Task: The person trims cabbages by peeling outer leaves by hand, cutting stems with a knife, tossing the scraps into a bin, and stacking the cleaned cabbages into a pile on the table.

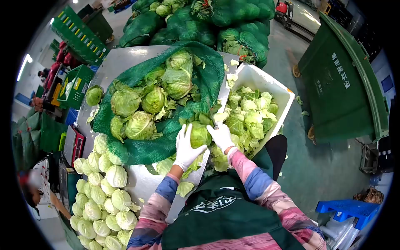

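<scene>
A green cabbage [200,135] with loose outer leaves is between my hands at the table's edge. My left hand [187,146], in a white glove, grips its left side with the thumb across the near side. My right hand [221,136], also gloved, is closed at the cabbage's right side around what looks like a knife [215,124]; only a thin grey part shows, and the handle is hidden. Just beyond lies an open green mesh bag [137,149] with several untrimmed cabbages [153,100] in it. To the right stands a white box [283,93] full of loose leaves [250,121].
Trimmed pale cabbages [98,196] are piled on the left of the metal table [141,179]. Full mesh sacks [183,27] stand behind it. A large green bin [341,79] and a blue pallet [350,210] are at right. Another person [41,183] is at far left.
</scene>
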`<state>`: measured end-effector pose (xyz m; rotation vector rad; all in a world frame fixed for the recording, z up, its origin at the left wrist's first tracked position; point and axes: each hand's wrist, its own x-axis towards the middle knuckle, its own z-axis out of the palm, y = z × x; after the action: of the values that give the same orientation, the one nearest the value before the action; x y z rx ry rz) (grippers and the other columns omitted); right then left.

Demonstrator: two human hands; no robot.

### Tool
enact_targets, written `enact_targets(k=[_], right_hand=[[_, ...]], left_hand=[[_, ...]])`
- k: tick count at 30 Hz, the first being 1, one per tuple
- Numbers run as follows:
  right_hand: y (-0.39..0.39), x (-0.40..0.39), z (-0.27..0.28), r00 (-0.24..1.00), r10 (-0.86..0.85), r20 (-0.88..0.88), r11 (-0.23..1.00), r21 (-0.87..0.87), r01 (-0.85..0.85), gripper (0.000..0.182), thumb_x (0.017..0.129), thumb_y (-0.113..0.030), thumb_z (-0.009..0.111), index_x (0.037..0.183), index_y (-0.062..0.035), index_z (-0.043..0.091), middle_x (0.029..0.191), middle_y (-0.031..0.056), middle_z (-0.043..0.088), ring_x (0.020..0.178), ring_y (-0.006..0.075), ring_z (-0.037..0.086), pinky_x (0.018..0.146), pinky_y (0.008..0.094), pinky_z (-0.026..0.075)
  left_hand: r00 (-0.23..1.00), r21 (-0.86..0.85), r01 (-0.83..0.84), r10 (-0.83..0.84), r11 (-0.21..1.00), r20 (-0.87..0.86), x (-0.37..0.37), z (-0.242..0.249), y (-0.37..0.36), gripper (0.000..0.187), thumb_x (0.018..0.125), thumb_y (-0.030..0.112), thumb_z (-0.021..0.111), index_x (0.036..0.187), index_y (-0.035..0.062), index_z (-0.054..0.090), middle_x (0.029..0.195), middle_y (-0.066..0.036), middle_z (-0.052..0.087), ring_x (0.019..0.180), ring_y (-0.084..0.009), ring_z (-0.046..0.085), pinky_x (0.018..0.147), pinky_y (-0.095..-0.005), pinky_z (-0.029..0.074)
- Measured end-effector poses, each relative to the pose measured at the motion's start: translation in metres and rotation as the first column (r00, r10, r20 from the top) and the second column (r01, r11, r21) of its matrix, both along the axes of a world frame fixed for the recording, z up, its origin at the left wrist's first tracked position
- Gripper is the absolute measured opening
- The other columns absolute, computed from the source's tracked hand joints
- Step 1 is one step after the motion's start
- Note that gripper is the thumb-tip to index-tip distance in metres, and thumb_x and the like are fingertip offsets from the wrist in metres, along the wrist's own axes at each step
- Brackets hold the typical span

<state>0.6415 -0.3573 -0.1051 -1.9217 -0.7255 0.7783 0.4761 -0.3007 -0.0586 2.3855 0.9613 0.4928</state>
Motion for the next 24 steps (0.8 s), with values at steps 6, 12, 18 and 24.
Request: enact_targets(k=[6, 12, 18, 24], right_hand=[[0.001, -0.025, 0.046, 0.888, 0.134, 0.44, 0.96, 0.165, -0.226, 0.018, 0.083, -0.024, 0.065, 0.096, -0.0122, 0.06, 0.075, 0.0138, 0.064, 0.072, 0.0355, 0.063, 0.065, 0.0434, 0.051], [0.003, 0.025, 0.025, 0.877, 0.046, 0.478, 0.999, -0.022, -0.041, 0.016, 0.085, -0.019, 0.059, 0.099, -0.0104, 0.062, 0.084, 0.0154, 0.067, 0.075, 0.0343, 0.066, 0.069, 0.0439, 0.052], [-0.031, 0.031, 0.009, 0.831, 0.043, 0.555, 0.989, -0.143, 0.045, 0.061, 0.08, -0.03, 0.072, 0.127, -0.0058, 0.042, 0.12, 0.0194, 0.048, 0.097, 0.0383, 0.06, 0.075, 0.0454, 0.052], [-0.022, -0.035, 0.028, 0.864, 0.444, 0.236, 0.893, -0.191, -0.407, 0.022, 0.087, -0.028, 0.057, 0.1, -0.01, 0.054, 0.092, 0.0167, 0.065, 0.082, 0.0356, 0.064, 0.07, 0.0453, 0.05]], left_hand=[[0.921, 0.21, 0.136, -0.046, 0.968, -0.386, -0.008, 0.014, 0.008, 0.087, 0.062, 0.04, 0.08, 0.134, 0.0066, 0.044, 0.131, -0.017, 0.047, 0.126, -0.0369, 0.039, 0.101, -0.0502, 0.033], [0.986, 0.061, -0.103, 0.11, 0.993, -0.124, -0.06, 0.0, 0.013, 0.087, 0.061, 0.035, 0.085, 0.131, 0.0, 0.047, 0.125, -0.024, 0.043, 0.115, -0.0401, 0.043, 0.102, -0.0444, 0.037], [0.987, -0.075, -0.156, 0.152, 0.985, -0.051, -0.073, -0.007, 0.033, 0.087, 0.06, 0.043, 0.084, 0.126, -0.0012, 0.048, 0.119, -0.027, 0.041, 0.112, -0.0426, 0.042, 0.1, -0.0446, 0.037], [0.982, -0.089, -0.155, 0.143, 0.984, -0.122, -0.054, -0.008, 0.036, 0.087, 0.062, 0.045, 0.081, 0.126, -0.0002, 0.044, 0.114, -0.024, 0.047, 0.109, -0.043, 0.044, 0.096, -0.0473, 0.038]])
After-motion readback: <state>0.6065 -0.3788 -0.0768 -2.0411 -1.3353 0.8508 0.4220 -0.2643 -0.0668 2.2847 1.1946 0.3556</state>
